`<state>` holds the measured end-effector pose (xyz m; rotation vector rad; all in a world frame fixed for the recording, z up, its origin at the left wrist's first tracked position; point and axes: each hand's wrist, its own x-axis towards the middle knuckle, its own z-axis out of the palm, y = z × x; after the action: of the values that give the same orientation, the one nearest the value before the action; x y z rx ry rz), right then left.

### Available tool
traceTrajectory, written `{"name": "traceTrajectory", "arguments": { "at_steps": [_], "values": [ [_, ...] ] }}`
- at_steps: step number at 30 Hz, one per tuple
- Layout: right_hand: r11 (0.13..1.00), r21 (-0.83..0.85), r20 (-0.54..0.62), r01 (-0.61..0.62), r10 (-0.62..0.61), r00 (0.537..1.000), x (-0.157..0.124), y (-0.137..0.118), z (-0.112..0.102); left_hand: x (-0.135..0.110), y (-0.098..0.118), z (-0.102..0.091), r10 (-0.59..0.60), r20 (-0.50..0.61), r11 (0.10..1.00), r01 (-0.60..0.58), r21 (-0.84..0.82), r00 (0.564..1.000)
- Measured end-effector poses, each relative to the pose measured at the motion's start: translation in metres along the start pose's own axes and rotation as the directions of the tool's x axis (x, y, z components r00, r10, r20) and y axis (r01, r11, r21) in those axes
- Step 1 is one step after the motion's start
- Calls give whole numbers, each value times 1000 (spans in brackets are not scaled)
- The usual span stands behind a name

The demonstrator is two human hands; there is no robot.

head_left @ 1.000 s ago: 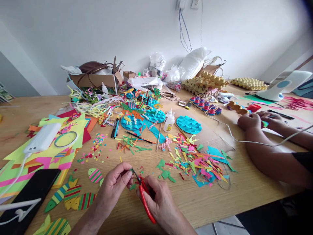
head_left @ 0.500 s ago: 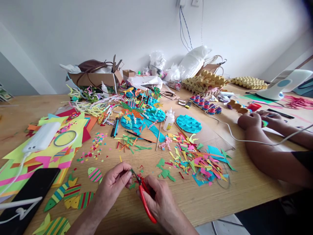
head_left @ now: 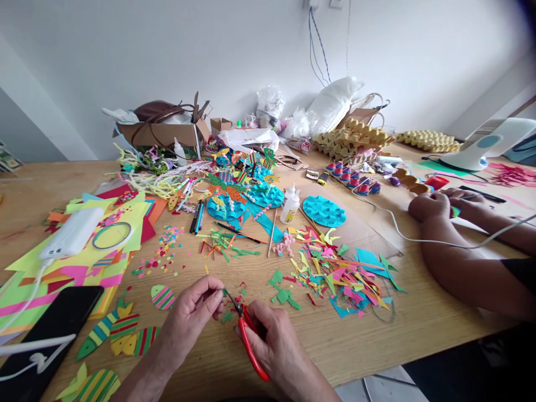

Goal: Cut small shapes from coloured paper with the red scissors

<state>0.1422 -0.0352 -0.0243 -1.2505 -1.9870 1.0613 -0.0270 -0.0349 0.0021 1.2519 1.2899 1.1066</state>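
My right hand [head_left: 276, 338] is wrapped round red-handled scissors [head_left: 252, 352], whose dark blades point up and left. Close to the blade tips, my left hand [head_left: 190, 318] pinches a tiny green piece of paper [head_left: 225, 292], mostly hidden by the fingertips. Below the blades lie small red and green scraps [head_left: 234, 312]. Left of my left hand are striped paper fish: a pink-and-green body [head_left: 162, 297], a blue-and-yellow fish [head_left: 98, 333] and a green-and-yellow fish [head_left: 99, 385] at the bottom edge.
Colourful paper offcuts [head_left: 343, 279] spread to the right of centre. Beyond stand glue bottles [head_left: 290, 207] and a blue egg-carton piece [head_left: 324, 211]. A phone [head_left: 54, 340] and a white power bank [head_left: 73, 231] lie left. Another person's arm [head_left: 452, 268] rests right, under a white cable [head_left: 419, 240].
Both hands keep nearly the same pose, with the left fingertips shifted very slightly left. The scissors stay at almost the same place.
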Motion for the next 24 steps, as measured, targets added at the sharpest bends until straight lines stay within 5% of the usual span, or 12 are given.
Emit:
{"name": "traceTrajectory", "arguments": {
  "at_steps": [24],
  "values": [
    [1000,14,-3,23,-23,1000,-1,-3,-2,0,-1,-2,7,42,998,-10,59,999]
  ]
}}
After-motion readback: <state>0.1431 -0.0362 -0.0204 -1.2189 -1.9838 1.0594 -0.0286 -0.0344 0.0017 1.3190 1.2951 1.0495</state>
